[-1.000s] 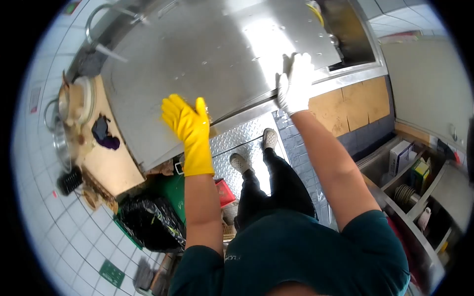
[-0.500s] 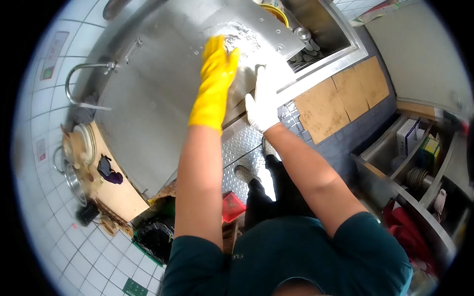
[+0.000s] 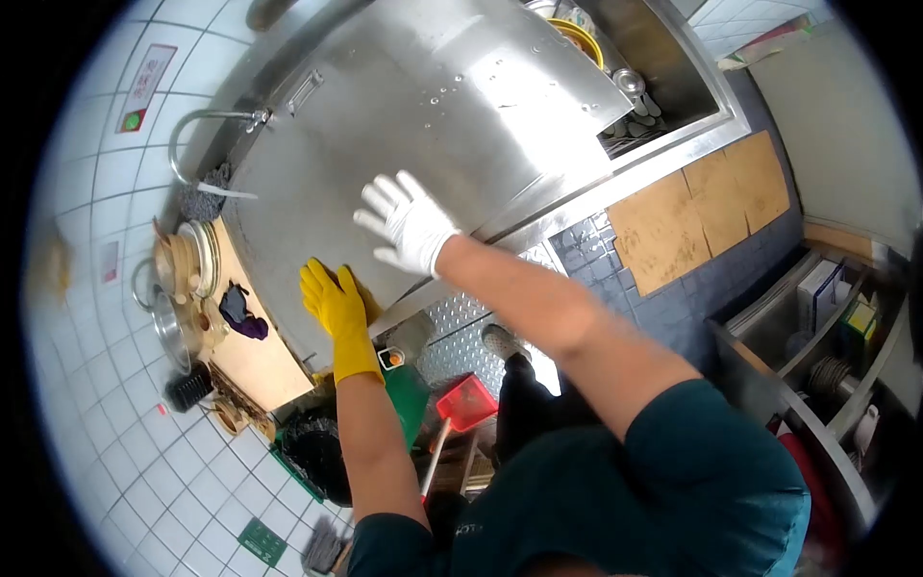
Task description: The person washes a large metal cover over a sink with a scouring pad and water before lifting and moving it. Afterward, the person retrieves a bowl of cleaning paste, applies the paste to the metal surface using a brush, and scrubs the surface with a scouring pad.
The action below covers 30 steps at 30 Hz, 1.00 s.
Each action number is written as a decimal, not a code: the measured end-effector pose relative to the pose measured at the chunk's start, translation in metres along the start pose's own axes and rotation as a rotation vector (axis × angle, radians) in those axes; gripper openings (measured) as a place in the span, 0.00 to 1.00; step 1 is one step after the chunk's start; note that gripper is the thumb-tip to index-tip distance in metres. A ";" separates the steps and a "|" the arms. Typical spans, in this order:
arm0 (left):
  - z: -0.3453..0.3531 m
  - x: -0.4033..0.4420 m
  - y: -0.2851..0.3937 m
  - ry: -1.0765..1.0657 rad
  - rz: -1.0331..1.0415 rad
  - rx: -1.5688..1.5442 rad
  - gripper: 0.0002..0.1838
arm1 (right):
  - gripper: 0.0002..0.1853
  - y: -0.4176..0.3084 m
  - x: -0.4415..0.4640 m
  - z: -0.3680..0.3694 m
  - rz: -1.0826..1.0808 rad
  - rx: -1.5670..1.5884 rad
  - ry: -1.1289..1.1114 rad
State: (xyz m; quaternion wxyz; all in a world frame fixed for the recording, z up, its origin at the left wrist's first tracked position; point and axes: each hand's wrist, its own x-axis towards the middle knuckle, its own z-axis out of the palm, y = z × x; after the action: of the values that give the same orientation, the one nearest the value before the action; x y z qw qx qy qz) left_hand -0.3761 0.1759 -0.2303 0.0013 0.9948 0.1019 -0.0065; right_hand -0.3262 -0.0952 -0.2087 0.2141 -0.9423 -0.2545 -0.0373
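My left hand (image 3: 336,310), in a yellow rubber glove, is near the front left edge of a broad stainless steel surface (image 3: 375,106). Its fingers are extended and the thumb stands apart, with nothing in them. To its right my right hand (image 3: 409,229), in a white glove, is over the same metal with its fingers spread and empty. Whether either palm touches the steel, I cannot tell. Water drops and a bright glare show on the far part of the surface.
A faucet (image 3: 216,115) rises at the left, beside a grey scouring pad (image 3: 204,195). Boards and a metal strainer line a wooden shelf (image 3: 264,370). A sink (image 3: 663,58) holds a yellow basin (image 3: 580,43). Below are a black-lined bin (image 3: 319,452) and a red dustpan (image 3: 468,402).
Both hands have moved from the wet far part of the steel surface toward its near left side. My right hand's fingers have spread, and the view has shifted slightly.
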 end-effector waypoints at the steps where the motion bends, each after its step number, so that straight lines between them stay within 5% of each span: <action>1: 0.004 0.000 -0.003 0.011 0.008 0.003 0.41 | 0.39 0.014 -0.001 -0.022 0.046 -0.042 -0.069; 5: 0.017 0.000 -0.011 0.054 0.029 -0.007 0.42 | 0.40 0.126 -0.011 -0.052 0.279 -0.115 0.242; 8: 0.007 0.001 -0.001 0.042 0.020 0.003 0.43 | 0.39 0.238 -0.024 -0.084 0.416 -0.488 0.215; 12: 0.010 0.005 -0.006 0.064 0.034 0.011 0.43 | 0.40 0.320 -0.054 -0.140 0.589 -0.560 0.174; 16: 0.009 0.009 -0.005 0.053 0.023 -0.023 0.42 | 0.36 0.273 -0.042 -0.163 0.585 -0.518 0.260; 17: 0.013 0.009 -0.007 0.062 0.025 -0.013 0.42 | 0.31 0.247 -0.035 -0.154 0.456 -0.481 0.405; 18: 0.015 0.009 -0.010 0.070 0.029 -0.003 0.42 | 0.27 0.211 -0.022 -0.173 0.348 -0.220 0.234; 19: 0.015 0.009 -0.011 0.082 0.040 -0.018 0.42 | 0.23 0.187 -0.019 -0.145 0.188 -0.168 0.504; 21: 0.016 0.007 -0.013 0.100 0.063 -0.046 0.41 | 0.27 0.122 -0.014 -0.134 0.113 -0.068 0.364; 22: 0.018 0.008 -0.015 0.103 0.077 -0.024 0.41 | 0.32 0.094 -0.006 -0.129 0.156 -0.044 0.061; 27: 0.016 0.008 -0.016 0.105 0.085 0.079 0.40 | 0.40 0.070 -0.012 -0.030 -0.076 -0.025 -0.029; 30: 0.011 0.006 -0.008 0.099 0.057 0.047 0.39 | 0.37 0.114 -0.026 -0.106 0.022 -0.011 -0.073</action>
State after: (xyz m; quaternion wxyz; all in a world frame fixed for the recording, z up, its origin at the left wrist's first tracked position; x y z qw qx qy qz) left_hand -0.3723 0.1849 -0.2409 -0.0271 0.9961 0.0731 0.0404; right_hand -0.2881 -0.2407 -0.1612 0.2000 -0.9469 -0.2517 -0.0021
